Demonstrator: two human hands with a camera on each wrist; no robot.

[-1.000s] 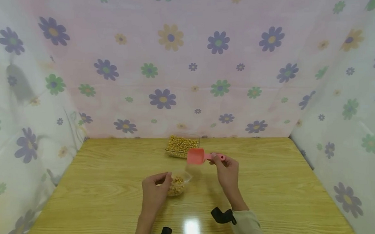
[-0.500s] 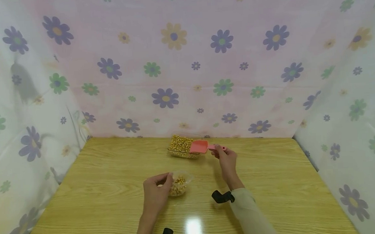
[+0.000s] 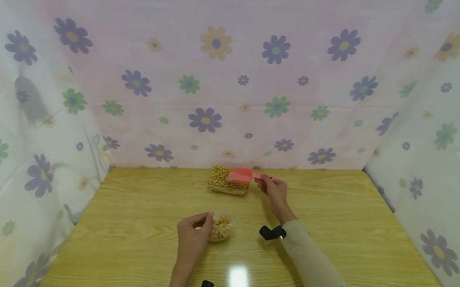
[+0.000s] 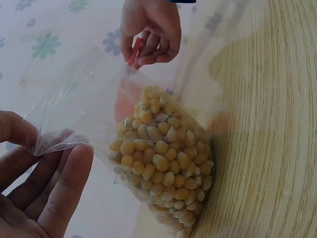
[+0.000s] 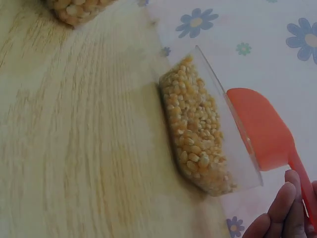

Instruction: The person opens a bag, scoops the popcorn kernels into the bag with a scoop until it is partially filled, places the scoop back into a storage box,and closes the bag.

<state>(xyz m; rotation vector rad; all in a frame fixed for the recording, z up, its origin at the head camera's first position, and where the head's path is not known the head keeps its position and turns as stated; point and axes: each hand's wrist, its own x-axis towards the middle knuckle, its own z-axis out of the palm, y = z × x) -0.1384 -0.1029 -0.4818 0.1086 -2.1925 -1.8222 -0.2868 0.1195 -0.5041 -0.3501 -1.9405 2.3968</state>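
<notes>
My left hand point(image 3: 194, 235) pinches the top edge of a clear plastic bag point(image 4: 74, 99) between thumb and fingers. Corn kernels point(image 4: 166, 153) fill the lower part of the bag, which stands on the table. My right hand point(image 3: 273, 192) grips the handle of a pinkish-red scoop point(image 3: 241, 176). In the right wrist view the scoop's blade point(image 5: 260, 129) is at the rim of a clear rectangular container point(image 5: 237, 168), above the kernels point(image 5: 190, 124) inside it. No kernels show on the part of the blade in view.
The wood-grain table point(image 3: 140, 217) carries the bag in front and the container farther back. Behind it hangs a flower-patterned curtain point(image 3: 234, 82), with more cloth at both sides. A black wrist device point(image 3: 272, 232) sits at the right cuff.
My right hand has moved forward, away from me, bringing the scoop from between bag and container to over the container. My left hand keeps its pinch on the bag.
</notes>
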